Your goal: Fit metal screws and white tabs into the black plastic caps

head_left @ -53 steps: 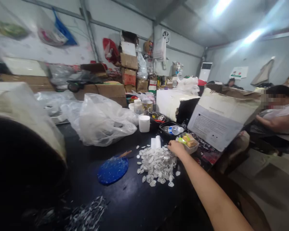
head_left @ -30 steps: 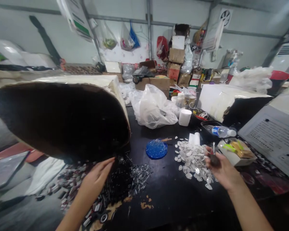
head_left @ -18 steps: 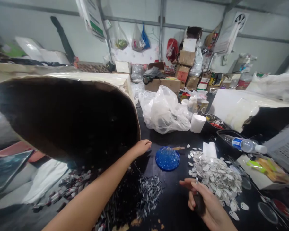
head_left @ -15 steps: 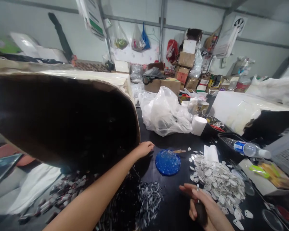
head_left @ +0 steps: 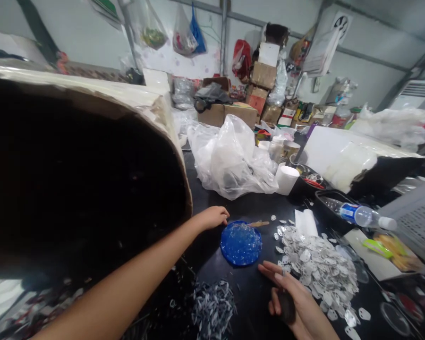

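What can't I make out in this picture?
All in the head view:
- Far end of the dark object: right hand's fingers and palm cover parts.
- Left hand's grip: fingertips turned away, blurred.
- Large box's inside: deep shadow.
- Print on the panel: blurred, cut off by the right edge.

Dark tool (head_left: 286, 306): rounded handle, in right grip (head_left: 299, 298) | Blue disc (head_left: 241, 243): speckled, lying flat on black table (head_left: 250, 288)

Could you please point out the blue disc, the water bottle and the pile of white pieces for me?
Blue disc (head_left: 241, 245): head view, middle of its speckled top.
Water bottle (head_left: 364, 216): head view, clear body between label and cap.
Pile of white pieces (head_left: 322, 267): head view, middle of the heap.
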`<state>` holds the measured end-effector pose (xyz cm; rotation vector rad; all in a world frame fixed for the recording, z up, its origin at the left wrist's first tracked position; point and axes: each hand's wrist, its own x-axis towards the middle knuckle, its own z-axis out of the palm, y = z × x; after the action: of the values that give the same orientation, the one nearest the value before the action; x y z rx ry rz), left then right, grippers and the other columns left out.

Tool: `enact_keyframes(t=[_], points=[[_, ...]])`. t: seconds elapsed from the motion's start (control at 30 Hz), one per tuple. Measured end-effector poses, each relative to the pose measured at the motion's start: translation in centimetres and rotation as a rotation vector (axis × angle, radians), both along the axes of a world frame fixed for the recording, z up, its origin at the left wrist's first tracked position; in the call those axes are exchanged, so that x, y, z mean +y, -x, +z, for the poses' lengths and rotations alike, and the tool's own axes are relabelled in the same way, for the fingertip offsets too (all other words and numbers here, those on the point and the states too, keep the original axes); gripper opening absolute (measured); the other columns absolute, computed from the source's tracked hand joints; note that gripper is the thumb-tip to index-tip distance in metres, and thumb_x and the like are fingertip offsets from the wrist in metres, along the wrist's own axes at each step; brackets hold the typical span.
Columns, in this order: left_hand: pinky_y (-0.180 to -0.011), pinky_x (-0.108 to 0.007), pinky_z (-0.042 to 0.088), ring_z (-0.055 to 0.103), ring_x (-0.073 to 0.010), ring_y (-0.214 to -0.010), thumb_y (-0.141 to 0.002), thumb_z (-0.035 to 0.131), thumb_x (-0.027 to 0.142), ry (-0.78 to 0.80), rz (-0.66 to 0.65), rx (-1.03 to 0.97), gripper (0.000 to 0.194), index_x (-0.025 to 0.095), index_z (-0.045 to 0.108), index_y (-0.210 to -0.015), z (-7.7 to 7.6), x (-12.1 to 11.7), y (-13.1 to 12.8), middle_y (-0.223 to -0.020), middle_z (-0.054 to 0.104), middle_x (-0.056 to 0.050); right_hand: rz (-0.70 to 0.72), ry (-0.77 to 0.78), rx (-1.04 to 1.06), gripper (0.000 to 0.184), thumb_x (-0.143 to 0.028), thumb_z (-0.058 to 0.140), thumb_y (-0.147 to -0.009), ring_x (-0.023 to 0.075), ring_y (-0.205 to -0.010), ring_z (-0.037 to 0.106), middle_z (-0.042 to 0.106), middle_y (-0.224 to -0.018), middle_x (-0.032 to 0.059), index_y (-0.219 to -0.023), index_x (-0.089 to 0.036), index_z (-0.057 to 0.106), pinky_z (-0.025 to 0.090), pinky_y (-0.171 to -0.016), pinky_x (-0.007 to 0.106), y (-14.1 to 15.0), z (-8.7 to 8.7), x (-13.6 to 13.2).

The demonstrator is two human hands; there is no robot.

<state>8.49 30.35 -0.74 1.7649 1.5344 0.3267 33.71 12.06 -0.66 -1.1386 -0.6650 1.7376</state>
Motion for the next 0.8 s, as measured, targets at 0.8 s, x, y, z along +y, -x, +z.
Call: enact_keyframes(t=[0.8], points=[[-0.084, -0.046, 0.052, 0.063, -0.0238, -0.098, -0.090, 0.059, 0.034, -0.032, -0.045, 0.164, 0.026, 0.016, 0.063, -0.109, -1.4, 0.2, -1.1, -0.112, 0.065, -0.008, 0.294, -0.473, -1.137, 0.030, -0.028, 0.047, -0.094, 0.0195, -0.090, 0.063, 0.065, -0.107, 0.0087, -0.119, -0.017, 0.059, 0.050, -0.083, 0.038, -8.7, 6.1, 9.6]])
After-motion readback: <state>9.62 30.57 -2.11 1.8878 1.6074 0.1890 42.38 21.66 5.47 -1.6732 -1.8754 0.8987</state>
